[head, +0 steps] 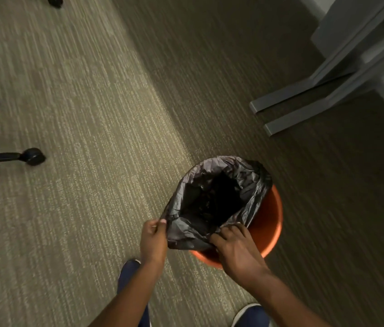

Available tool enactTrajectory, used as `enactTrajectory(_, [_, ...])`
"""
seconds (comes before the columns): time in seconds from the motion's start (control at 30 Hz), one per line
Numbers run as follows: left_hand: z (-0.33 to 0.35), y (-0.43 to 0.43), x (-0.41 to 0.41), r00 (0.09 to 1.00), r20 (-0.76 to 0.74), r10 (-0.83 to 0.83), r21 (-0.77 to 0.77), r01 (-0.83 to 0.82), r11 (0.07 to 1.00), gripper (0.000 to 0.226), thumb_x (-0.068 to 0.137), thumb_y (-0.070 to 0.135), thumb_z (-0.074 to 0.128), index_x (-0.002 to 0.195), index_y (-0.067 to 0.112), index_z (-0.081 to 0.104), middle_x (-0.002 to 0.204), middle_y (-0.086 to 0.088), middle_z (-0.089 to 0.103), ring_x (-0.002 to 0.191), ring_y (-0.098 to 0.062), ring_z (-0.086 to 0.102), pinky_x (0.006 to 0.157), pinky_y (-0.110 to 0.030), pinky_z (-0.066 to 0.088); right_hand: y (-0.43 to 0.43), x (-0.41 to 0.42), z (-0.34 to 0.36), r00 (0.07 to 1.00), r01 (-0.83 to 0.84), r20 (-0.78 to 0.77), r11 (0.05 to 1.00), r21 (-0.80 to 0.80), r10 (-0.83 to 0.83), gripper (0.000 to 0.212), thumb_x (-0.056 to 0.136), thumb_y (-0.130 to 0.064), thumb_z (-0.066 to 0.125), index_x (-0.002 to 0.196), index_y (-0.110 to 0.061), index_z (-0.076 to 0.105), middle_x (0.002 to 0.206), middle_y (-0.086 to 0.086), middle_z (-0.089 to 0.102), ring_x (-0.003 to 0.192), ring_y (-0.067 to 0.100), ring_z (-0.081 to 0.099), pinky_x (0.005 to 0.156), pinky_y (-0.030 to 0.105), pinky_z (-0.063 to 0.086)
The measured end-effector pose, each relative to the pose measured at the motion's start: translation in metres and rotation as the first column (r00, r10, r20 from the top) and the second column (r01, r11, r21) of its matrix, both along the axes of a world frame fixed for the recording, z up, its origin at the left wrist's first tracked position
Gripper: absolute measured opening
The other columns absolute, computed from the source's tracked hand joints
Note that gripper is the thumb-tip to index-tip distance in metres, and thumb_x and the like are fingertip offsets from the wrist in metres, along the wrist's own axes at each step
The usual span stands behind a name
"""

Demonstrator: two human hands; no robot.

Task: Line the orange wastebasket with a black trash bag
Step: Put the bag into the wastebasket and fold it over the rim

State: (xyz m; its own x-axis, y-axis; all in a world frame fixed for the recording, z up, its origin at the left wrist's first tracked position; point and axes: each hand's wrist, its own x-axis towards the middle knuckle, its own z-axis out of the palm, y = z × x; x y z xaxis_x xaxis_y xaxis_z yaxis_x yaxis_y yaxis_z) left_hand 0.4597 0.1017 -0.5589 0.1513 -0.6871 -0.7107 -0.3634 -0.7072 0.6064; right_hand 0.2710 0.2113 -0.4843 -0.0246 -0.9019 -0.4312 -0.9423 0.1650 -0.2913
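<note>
An orange wastebasket (271, 218) stands on the carpet at the lower middle right. A black trash bag (214, 199) sits in it with its mouth held open; the bag's top stands above the rim, and the rim shows bare on the right and near side. My left hand (153, 240) pinches the bag's left edge, out beyond the basket's left side. My right hand (234, 246) grips the bag's near edge over the basket's front rim. The basket's inside is hidden by the bag.
Grey metal desk feet (304, 107) lie on the floor at the upper right. Black chair castors (34, 156) stand along the left edge. My shoes (127, 274) are on the carpet just below the basket.
</note>
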Motion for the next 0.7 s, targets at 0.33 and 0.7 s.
enactTrajectory(0.33, [0.016, 0.037, -0.005, 0.925, 0.298, -0.235, -0.184, 0.297, 0.937, 0.023, 0.098, 0.014, 0.057, 0.110, -0.005, 0.058, 0.111, -0.022, 0.061, 0.095, -0.034, 0.060, 0.078, -0.035, 0.044, 0.055, 0.004, 0.010, 0.935, 0.334, -0.144, 0.942, 0.037, -0.325, 0.032, 0.080, -0.016, 0.073, 0.109, -0.029, 0.077, 0.153, 0.018, 0.047, 0.148, 0.042, 0.032, 0.118, 0.061, 0.031])
enactTrajectory(0.7, [0.032, 0.071, -0.034, -0.021, 0.723, -0.690, -0.285, 0.901, -0.327, 0.039, 0.074, 0.027, 0.082, 0.107, 0.020, 0.061, 0.100, -0.001, 0.064, 0.089, -0.021, 0.064, 0.075, -0.036, 0.056, 0.084, 0.019, -0.001, 0.464, 0.886, 0.137, 0.460, -0.066, -0.875, 0.024, 0.088, -0.002, 0.065, 0.102, -0.017, 0.077, 0.097, 0.004, 0.057, 0.084, 0.025, 0.059, 0.073, 0.029, 0.045])
